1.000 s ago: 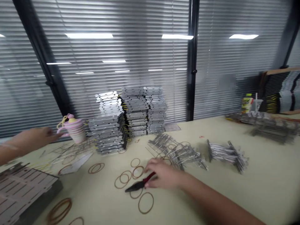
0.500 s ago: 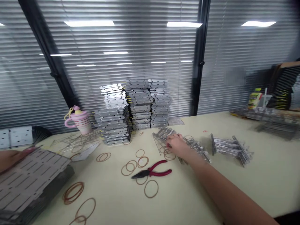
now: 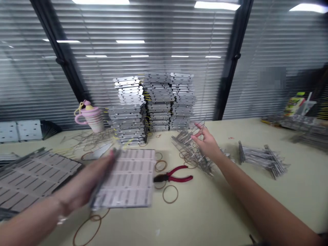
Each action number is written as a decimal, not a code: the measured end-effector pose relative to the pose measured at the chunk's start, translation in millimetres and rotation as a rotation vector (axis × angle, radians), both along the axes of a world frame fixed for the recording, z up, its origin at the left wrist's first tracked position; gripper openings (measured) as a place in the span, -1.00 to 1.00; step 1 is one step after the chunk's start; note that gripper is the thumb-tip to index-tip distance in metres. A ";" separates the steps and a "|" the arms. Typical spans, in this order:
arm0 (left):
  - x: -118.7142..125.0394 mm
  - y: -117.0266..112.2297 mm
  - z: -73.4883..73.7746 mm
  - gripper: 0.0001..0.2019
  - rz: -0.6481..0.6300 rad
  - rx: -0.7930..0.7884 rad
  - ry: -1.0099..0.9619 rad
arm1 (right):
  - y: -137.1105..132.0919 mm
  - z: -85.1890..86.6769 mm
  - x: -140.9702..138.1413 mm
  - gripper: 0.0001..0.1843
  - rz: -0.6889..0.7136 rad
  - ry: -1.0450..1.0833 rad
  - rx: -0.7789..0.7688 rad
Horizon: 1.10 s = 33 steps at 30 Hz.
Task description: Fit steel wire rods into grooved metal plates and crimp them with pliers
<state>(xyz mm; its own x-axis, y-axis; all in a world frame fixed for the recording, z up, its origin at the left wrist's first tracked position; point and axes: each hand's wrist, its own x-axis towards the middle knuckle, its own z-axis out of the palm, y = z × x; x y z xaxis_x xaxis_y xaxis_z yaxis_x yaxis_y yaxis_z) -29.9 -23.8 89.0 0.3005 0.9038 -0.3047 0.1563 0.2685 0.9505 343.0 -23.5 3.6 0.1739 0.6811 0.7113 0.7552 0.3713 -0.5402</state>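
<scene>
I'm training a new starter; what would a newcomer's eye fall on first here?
Probably the tall stacks of grey panels at the back of the table, in front of the blinds. Next, likely the pale slotted panel in the left hand, blurred, and the red-handled pliers lying to its right. The pink cup stands out left of the stacks.

a pale, cream-toned table (image 3: 205, 212) runs up to a wall of grey horizontal blinds (image 3: 159, 29). two dark posts, a left post (image 3: 58, 51) and a right post (image 3: 235, 56), divide them, both slanting. bright white light panels (image 3: 216, 5) line the top, with thinner light strips (image 3: 130, 41) below.
</scene>
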 end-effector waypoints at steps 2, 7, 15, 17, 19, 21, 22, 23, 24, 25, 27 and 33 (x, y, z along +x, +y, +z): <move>30.2 -4.9 -29.9 -0.54 -0.051 -0.158 -0.127 | -11.7 7.9 -9.7 -0.76 0.042 -0.028 0.003; 59.1 -1.4 -73.5 -0.58 -0.186 -0.290 -0.410 | -47.2 17.1 -54.4 -0.23 0.142 -0.333 -0.079; 57.1 -3.1 -84.2 -0.68 -0.256 -0.264 -0.587 | -69.8 0.2 -111.1 -0.31 0.203 -0.592 -0.109; 56.6 -4.0 -84.8 -0.70 -0.267 -0.254 -0.607 | -71.2 -2.3 -117.0 -0.31 0.212 -0.587 -0.118; 55.6 -4.6 -86.1 -0.73 -0.278 -0.239 -0.629 | -72.0 -3.3 -120.1 -0.31 0.212 -0.578 -0.108; 55.0 -5.0 -87.6 -0.75 -0.282 -0.221 -0.653 | -72.3 -3.5 -121.1 -0.31 0.214 -0.585 -0.097; 55.0 -5.1 -88.3 -0.75 -0.280 -0.216 -0.662 | -72.3 -3.5 -121.1 -0.30 0.217 -0.588 -0.097; 55.1 -5.1 -88.9 -0.76 -0.278 -0.214 -0.669 | -72.3 -3.6 -121.0 -0.30 0.219 -0.588 -0.100; 55.4 -5.1 -89.4 -0.76 -0.279 -0.214 -0.673 | -72.1 -3.6 -120.8 -0.30 0.220 -0.585 -0.105; 55.6 -5.0 -89.7 -0.76 -0.280 -0.215 -0.676 | -72.0 -3.8 -120.5 -0.30 0.220 -0.581 -0.110; 55.8 -5.0 -90.2 -0.75 -0.291 -0.216 -0.680 | -71.6 -4.2 -120.0 -0.31 0.213 -0.577 -0.116; 55.6 -5.8 -90.9 -0.73 -0.293 -0.217 -0.678 | -70.2 -5.0 -117.2 -0.31 0.212 -0.595 -0.120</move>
<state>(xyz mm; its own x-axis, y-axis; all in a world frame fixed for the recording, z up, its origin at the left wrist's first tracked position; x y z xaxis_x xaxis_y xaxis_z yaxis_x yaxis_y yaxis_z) 25.7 -29.6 -1.9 0.7026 0.6996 -0.1297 -0.3486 0.4974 0.7944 225.8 -93.7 -1.4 -0.3738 0.7383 0.5615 0.8556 0.5082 -0.0986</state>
